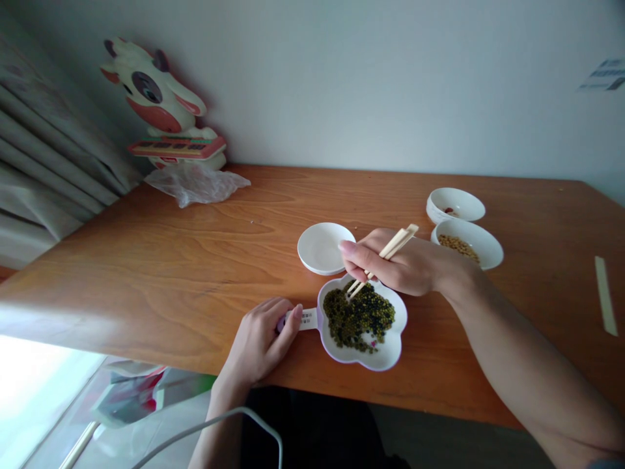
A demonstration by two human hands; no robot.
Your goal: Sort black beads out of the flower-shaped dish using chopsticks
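My left hand (pixel 266 335) is closed round the handle of a white, purple-rimmed, flower-shaped dish (pixel 393 348), which rests near the table's front edge. Small green and dark beans (pixel 359 316) cover much of its inside, with a tiny pink bit among them. Above the dish, my right hand (pixel 385 260) grips a pair of wooden chopsticks (pixel 395 244), their tips down among the beans. Just behind the dish stands a white bowl (pixel 319 251), partly hidden by my right hand; no contents show in its visible part.
Two white bowls stand behind my right forearm: one bowl (pixel 491 251) holds tan beans, the farther bowl (pixel 469 202) a few reddish bits. A cow-shaped toy keyboard (pixel 166 104) and a clear plastic bag (pixel 198 182) are at the back left. A pale strip (pixel 605 296) lies at right.
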